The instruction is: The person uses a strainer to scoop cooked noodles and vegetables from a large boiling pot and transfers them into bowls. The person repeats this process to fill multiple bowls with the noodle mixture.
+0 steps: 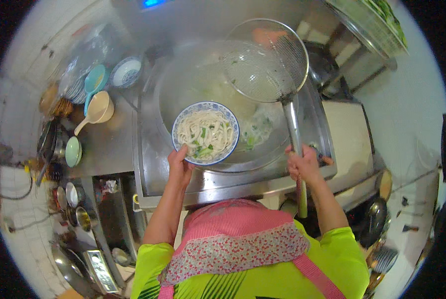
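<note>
My left hand [180, 164] grips the near left rim of a blue-and-white patterned bowl [235, 138], thumb on the edge. White noodles [208, 127] with pieces of green leaf fill the bowl. My right hand [303, 163] is closed around the metal handle of a large round wire-mesh strainer [266, 61]. The strainer is over the far right part of a wide cooking vat [166, 82] and carries no noodles that I can see. Cloudy, steaming liquid [215, 80] with green leaves and froth lies in the vat. The bowl is above the vat's near left edge.
On the left counter [107, 149] are a cream ladle [100, 107], a turquoise ladle [95, 79], a green bowl [73, 151] and a patterned bowl [126, 71]. Right of the vat lies a pale board [352, 130]. A clear container [372, 26] of greens stands at the upper right.
</note>
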`<state>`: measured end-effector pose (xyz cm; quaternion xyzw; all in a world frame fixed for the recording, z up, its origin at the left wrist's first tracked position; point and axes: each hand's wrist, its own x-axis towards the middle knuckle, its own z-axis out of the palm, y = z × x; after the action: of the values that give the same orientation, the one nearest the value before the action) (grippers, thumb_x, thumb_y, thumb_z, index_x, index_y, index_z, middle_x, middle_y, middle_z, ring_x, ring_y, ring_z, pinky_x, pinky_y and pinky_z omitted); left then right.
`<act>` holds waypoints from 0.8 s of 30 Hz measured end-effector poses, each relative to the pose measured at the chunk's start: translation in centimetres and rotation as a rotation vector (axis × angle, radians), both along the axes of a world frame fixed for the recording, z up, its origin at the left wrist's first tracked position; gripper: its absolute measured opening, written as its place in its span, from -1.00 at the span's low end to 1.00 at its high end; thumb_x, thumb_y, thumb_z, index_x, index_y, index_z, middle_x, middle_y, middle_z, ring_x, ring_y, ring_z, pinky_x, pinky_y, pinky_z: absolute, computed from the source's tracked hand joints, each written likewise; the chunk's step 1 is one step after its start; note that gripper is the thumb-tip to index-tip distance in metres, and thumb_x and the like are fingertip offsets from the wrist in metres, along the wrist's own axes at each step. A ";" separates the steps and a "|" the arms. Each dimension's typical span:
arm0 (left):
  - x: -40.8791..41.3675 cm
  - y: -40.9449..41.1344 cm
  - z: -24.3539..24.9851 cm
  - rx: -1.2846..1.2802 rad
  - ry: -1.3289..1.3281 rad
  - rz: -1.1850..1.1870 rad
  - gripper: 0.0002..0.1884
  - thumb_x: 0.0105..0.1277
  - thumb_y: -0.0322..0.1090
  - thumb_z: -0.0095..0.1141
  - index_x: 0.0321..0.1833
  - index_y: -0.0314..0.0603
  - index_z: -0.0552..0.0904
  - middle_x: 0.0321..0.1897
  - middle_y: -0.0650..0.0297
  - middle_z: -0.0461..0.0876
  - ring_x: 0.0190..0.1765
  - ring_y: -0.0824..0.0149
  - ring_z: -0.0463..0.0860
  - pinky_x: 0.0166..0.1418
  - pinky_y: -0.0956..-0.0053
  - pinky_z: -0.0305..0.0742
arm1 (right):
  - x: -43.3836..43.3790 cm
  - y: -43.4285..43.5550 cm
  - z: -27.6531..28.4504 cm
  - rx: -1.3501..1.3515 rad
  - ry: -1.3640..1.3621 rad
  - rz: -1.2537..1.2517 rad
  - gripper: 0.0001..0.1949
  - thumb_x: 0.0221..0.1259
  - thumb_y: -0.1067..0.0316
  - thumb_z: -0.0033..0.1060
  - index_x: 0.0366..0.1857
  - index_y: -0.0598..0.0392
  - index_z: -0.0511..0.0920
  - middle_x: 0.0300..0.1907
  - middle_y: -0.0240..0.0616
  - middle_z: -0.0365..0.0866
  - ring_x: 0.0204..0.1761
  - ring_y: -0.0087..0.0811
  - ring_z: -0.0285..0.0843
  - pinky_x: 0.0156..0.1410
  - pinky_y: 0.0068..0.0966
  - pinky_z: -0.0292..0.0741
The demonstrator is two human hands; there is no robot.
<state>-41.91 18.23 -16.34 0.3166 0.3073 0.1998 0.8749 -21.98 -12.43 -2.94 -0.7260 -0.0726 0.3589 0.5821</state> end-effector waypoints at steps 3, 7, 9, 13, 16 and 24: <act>1.2 -0.1 2.9 -0.028 -0.004 0.039 -0.60 0.32 -0.30 0.15 0.15 -0.37 0.50 0.01 0.09 0.62 -0.01 0.21 0.66 0.01 0.29 0.61 | -0.2 0.4 -1.5 -0.038 0.074 -0.119 -0.88 0.23 0.36 0.13 -0.22 0.08 0.45 -0.67 -0.43 0.32 -0.76 -0.62 0.25 -0.71 -0.57 0.23; 1.8 3.3 2.8 0.055 0.035 -0.184 -0.60 0.26 -0.42 0.16 0.15 -0.37 0.49 0.03 0.11 0.61 0.04 0.21 0.62 0.14 0.23 0.53 | -2.2 -0.8 -9.3 -0.159 0.276 -0.175 -0.86 0.27 0.29 0.15 -0.18 0.03 0.51 -0.67 -0.44 0.34 -0.76 -0.58 0.27 -0.71 -0.55 0.24; 2.9 3.8 4.8 0.085 0.028 -0.242 -0.59 0.25 -0.44 0.15 0.17 -0.36 0.49 0.06 0.11 0.59 0.06 0.22 0.61 0.15 0.24 0.52 | -5.1 -0.4 -12.7 -0.166 0.239 -0.107 -0.85 0.29 0.23 0.16 -0.17 0.00 0.56 -0.66 -0.44 0.37 -0.76 -0.54 0.30 -0.70 -0.54 0.26; 3.8 5.1 4.0 0.101 -0.017 -0.488 -0.50 0.19 -0.47 0.11 0.24 -0.38 0.44 0.12 0.07 0.56 0.11 0.14 0.59 0.17 0.19 0.53 | -9.5 3.6 -17.9 -0.118 0.125 0.047 -0.80 0.26 0.21 0.18 -0.29 0.15 0.56 -0.71 -0.34 0.49 -0.75 -0.50 0.43 -0.71 -0.50 0.36; 5.6 8.2 8.6 0.051 -0.089 -0.736 -0.46 0.14 -0.53 0.09 0.27 -0.36 0.43 0.16 0.07 0.54 0.14 0.12 0.57 0.22 0.17 0.49 | -13.9 10.1 -16.3 -0.019 0.143 -0.044 -0.72 0.16 0.29 0.23 -0.15 0.26 0.53 -0.71 -0.25 0.51 -0.75 -0.46 0.45 -0.70 -0.51 0.41; 12.3 10.7 7.9 -0.080 -0.160 -1.384 -0.49 0.12 -0.55 0.08 0.21 -0.38 0.49 0.13 0.05 0.57 0.16 0.09 0.58 0.27 0.14 0.46 | -15.6 27.6 -15.4 -0.043 0.081 0.007 -0.56 0.14 0.39 0.16 0.16 0.19 0.44 -0.45 -0.07 0.63 -0.49 -0.24 0.59 -0.42 -0.32 0.54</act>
<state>-29.62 28.95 -8.43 0.3917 -0.0235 -0.3925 0.8318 -37.61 15.16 -18.36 -0.7229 -0.0437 0.3917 0.5675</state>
